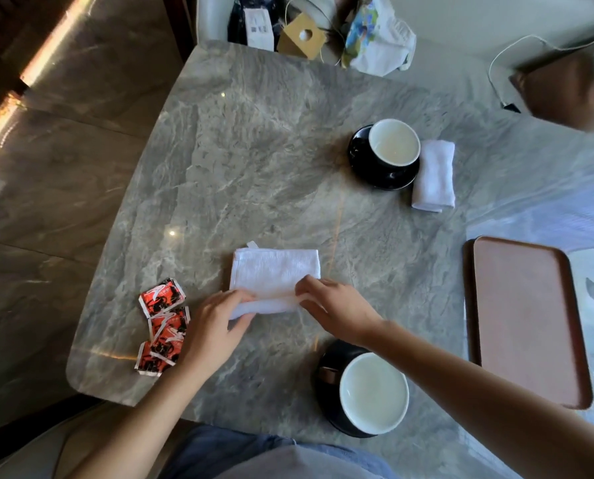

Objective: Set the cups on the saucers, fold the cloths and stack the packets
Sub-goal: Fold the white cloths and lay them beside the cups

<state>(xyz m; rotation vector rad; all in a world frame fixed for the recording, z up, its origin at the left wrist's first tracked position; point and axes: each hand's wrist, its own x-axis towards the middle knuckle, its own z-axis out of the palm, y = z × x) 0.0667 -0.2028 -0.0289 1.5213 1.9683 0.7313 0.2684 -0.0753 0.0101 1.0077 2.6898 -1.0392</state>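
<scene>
While both hands work at its near edge, the white cloth (274,271) lies on the grey stone table (254,150), a little toward six o'clock of the table's middle. The left hand (212,326) pinches the cloth's near left corner, fingers curled over the raised fold and thumb below it. The right hand (333,305) pinches the same fold further right, fingertips pressed onto the fabric. Between the two hands that near edge is lifted and turned over into a soft roll, and the far part of the cloth lies spread flat. At nine o'clock of the left hand, just beside it, the red packets (162,324) lie overlapping in a ragged row, not squared up. At five o'clock of the cloth, just beside the right forearm, the near cup (374,392), white inside, sits on a black saucer (326,368). At two o'clock, well apart, the far cup (394,142) sits on the far saucer (361,160). A folded cloth (434,174) touches that saucer's right rim. A brown tray (527,319) lies at three o'clock, near the table's right edge.
</scene>
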